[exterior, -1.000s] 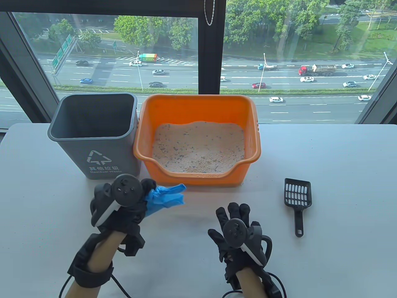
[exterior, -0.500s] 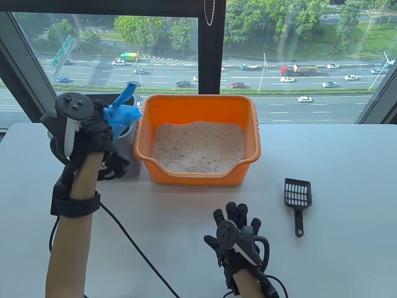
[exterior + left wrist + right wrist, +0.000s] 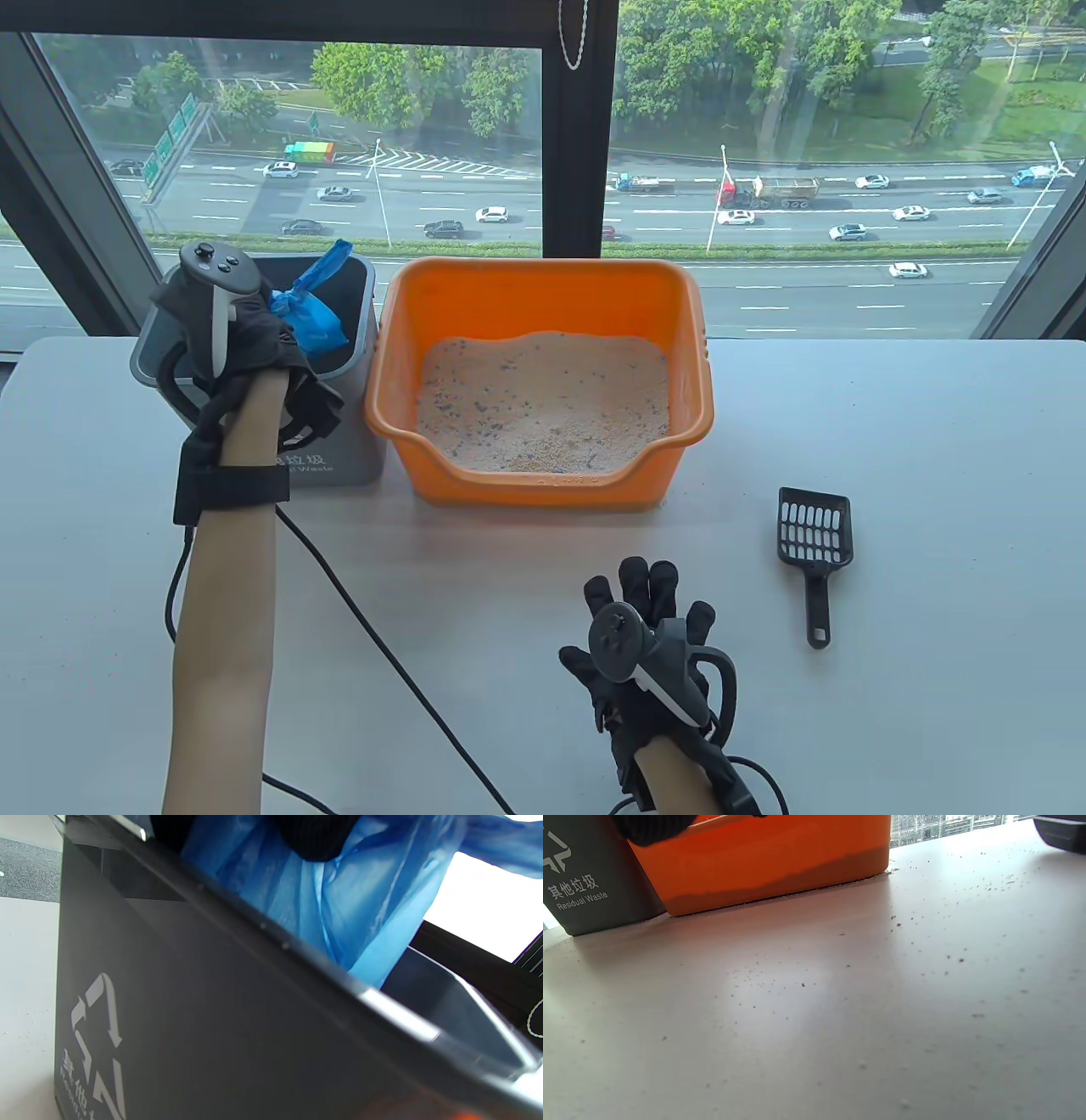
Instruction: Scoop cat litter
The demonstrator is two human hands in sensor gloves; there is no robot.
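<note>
My left hand [image 3: 254, 327] grips a crumpled blue plastic bag [image 3: 312, 304] over the open mouth of the grey waste bin [image 3: 361, 356]. In the left wrist view the blue plastic bag [image 3: 339, 908] hangs just inside the bin's rim [image 3: 297, 955]. The orange litter box [image 3: 543, 280] holds pale litter [image 3: 543, 403] and stands right of the bin. A black slotted scoop [image 3: 814, 543] lies on the table at the right, untouched. My right hand [image 3: 649, 590] rests flat on the table with fingers spread, left of the scoop.
The white table [image 3: 933, 424] carries scattered litter grains [image 3: 925, 942] in front of the orange litter box [image 3: 763, 861]. A black cable [image 3: 373, 645] trails from my left wrist across the table. A window with a dark frame stands right behind the bin and box.
My left hand lifted the blue bag from the table in front of the box up to the bin and has now lowered it into the bin's mouth. My right hand has barely shifted.
</note>
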